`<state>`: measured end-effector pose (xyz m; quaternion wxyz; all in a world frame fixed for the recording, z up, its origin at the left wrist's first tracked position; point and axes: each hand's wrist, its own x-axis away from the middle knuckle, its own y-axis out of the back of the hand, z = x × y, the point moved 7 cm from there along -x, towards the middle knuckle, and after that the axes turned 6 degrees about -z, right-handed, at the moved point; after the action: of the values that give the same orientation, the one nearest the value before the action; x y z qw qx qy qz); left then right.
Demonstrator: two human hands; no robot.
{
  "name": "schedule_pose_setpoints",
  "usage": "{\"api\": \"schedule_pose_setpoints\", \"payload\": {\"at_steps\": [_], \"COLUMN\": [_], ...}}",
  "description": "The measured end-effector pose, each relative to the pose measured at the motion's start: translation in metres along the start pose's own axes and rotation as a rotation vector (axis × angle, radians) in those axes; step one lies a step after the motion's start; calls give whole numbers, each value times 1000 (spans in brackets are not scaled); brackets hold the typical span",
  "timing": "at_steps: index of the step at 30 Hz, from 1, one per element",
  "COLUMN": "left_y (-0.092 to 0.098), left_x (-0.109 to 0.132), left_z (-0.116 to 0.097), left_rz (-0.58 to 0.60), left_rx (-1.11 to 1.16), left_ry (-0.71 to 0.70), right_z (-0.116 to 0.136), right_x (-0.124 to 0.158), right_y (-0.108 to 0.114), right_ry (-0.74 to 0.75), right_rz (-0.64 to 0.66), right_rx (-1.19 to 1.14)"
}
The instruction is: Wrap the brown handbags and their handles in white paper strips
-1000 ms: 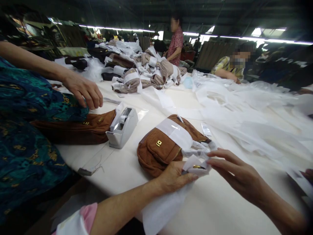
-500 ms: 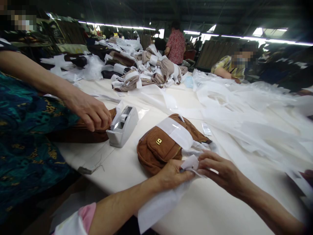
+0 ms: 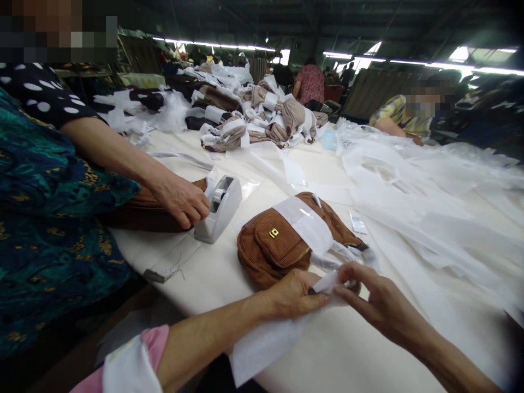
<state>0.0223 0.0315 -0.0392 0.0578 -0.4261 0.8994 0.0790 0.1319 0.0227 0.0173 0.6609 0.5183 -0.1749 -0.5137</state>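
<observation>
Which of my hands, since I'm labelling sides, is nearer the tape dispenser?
Left. Your left hand holds white paper, to the right of the tape dispenser and closer to you; your right hand, also on the paper, is farther right, past the left hand.

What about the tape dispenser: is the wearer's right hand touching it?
No, the right hand pinches white wrapping beside the brown bag, apart from the tape dispenser.

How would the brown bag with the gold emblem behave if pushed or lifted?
The brown bag would probably sag a little when lifted, given its soft-looking fabric. Lying broad and low on the table, it seems unlikely to roll. Its ribbed cloth may resist sliding.
</observation>
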Motion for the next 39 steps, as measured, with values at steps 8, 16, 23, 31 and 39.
{"api": "schedule_pose_setpoints", "payload": {"at_steps": [8,16,23,31,39], "left_y": [3,8,9,13,12], "left_x": [-1,-4,-5,-3,-1], "left_z": [18,24,31,43,37], "left_rz": [-116,-294,-466,-523,-480], "left_rx": [177,355,400,421,333], "left_ry": [146,83,134,234,254], "right_z": [-2,1,0,-18,-35], "right_x": [-16,-26,-35,-10,40], "right_y": [-11,-22,-24,12,-58], "right_ry": [-93,287,221,-284,-844], "right_rz": [123,-79,-39,-562,-460], "right_rx": [29,135,154,-42,-827]}}
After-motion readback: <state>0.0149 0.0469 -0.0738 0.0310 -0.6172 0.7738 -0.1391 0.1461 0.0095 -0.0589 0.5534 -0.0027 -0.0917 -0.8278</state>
